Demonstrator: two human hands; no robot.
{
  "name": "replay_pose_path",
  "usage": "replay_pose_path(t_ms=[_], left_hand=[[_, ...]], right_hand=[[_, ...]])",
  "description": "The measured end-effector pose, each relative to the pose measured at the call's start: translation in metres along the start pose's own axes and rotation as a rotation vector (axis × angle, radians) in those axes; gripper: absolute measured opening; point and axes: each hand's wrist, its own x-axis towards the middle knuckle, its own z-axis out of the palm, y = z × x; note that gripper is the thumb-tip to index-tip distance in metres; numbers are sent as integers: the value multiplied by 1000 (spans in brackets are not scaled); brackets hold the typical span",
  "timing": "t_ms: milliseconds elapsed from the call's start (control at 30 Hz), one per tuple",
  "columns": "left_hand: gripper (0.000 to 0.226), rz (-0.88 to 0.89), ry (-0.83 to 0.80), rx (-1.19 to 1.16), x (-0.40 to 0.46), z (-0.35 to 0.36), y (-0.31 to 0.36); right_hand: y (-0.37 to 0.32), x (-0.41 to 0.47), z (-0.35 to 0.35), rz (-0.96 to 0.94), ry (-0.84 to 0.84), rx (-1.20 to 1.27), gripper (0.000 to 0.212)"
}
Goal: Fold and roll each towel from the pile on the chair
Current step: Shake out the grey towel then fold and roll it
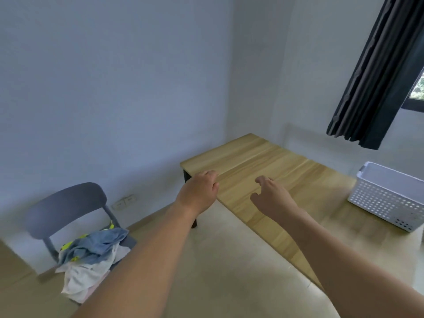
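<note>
Pale blue walls [114, 88], beige floor [218, 260], wooden table [263, 161], dark curtain [378, 76] beside window [418, 88].

Your chair [68, 216] sits lower left of the frame, against the wall, with the towel pile [91, 255] on its seat. Wall sockets [124, 202] just right of the chair back. Table [263, 161] runs from centre to lower right. Basket [390, 198] on the table at right edge. Curtain [378, 76] upper right, above the basket. Your left hand [199, 189] and right hand [270, 193] are at frame centre, over the table's near-left part.
</note>
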Motion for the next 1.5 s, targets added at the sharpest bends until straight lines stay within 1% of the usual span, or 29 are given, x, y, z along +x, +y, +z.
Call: replay_pose_path(t_ms=[67, 167, 267, 433, 533, 633, 767, 900, 1000, 1133, 1200, 1300, 1400, 1500], left_hand=[[33, -13, -4, 10, -16, -16, -49], [33, -83, -1, 5, -33, -41, -114], [37, -100, 12, 4, -43, -63, -158], [39, -122, 14, 71, -70, -80, -219], [36, -122, -46, 131, -80, -91, -272], [33, -113, -66, 146, -81, -106, -332], [30, -83, -132, 145, -86, -119, -419], [29, -144, -162, 110, -95, -135, -495], [30, -150, -162, 74, -88, -147, -533], [33, -193, -159, 51, -91, -160, -556], [35, -203, -190, 56, -89, -159, -569], [30, -223, -235, 33, -77, -154, -604], [28, -248, -318, -4, -65, -135, -651], [22, -267, -427, -61, -54, -96, -713]], right_hand=[[-48, -5, 31, 18, -32, 30, 54], [-107, -8, 68, 42, -81, 49, 50], [-148, -2, 84, 38, -80, 23, 45], [-201, 9, 120, -24, -111, 29, 50], [-239, 12, 150, -16, -137, 62, 53], [-282, 20, 179, -7, -137, 48, 56], [-349, 35, 224, 35, -143, 23, 52], [-412, 46, 259, 25, -198, 27, 54], [-438, 62, 269, 30, -181, 47, 54], [-455, 84, 289, 12, -178, 91, 53], [-462, 93, 307, 17, -174, 115, 52], [-478, 111, 339, 39, -200, 130, 51], [-494, 132, 382, 88, -267, 117, 50], [-505, 157, 443, 147, -356, 89, 50]])
